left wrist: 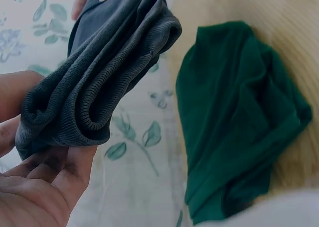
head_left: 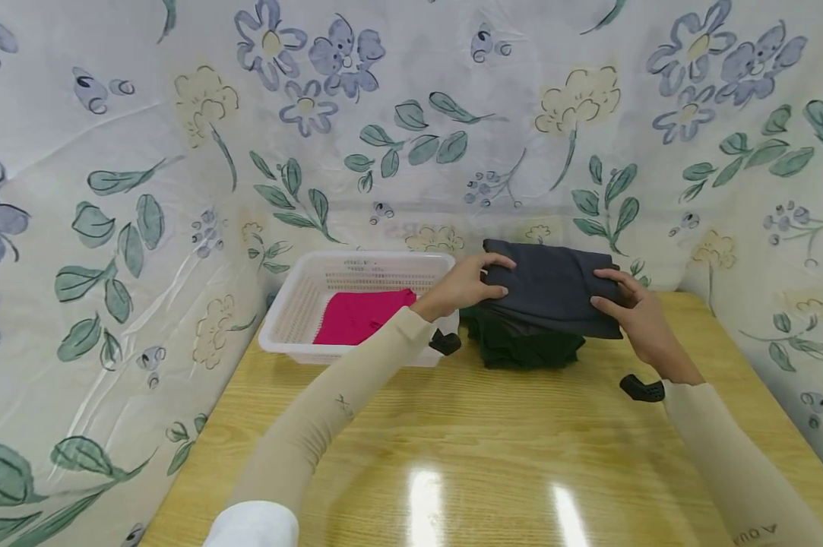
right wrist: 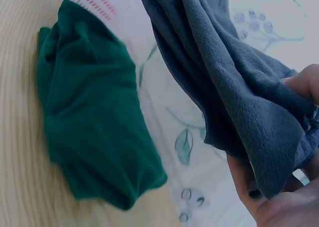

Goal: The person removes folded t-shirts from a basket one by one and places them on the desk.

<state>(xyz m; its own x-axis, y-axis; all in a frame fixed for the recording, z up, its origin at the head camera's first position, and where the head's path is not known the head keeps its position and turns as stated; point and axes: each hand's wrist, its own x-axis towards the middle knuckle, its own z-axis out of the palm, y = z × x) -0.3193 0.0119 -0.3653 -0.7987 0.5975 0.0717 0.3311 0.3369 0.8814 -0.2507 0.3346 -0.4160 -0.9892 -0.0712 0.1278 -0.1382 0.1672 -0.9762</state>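
Note:
A folded dark grey garment [head_left: 555, 285] is held up between both hands, over the back right of the table. The left hand [head_left: 462, 287] grips its left end, thumb on one side and fingers on the other; its stacked folds show in the left wrist view. At the opposite end the right hand [head_left: 640, 323] pinches the cloth, and a loose flap hangs by the palm in the right wrist view. Below it a folded dark green garment [left wrist: 239, 117] lies on the table, partly covered by the grey one in the head view.
Left of the green garment stands a white perforated plastic basket [head_left: 302, 266] with a folded pink-red cloth [head_left: 356, 315] inside. The wooden table [head_left: 411, 441] extends toward the person. A flower-printed sheet [head_left: 411, 152] hangs right behind the table and along its sides.

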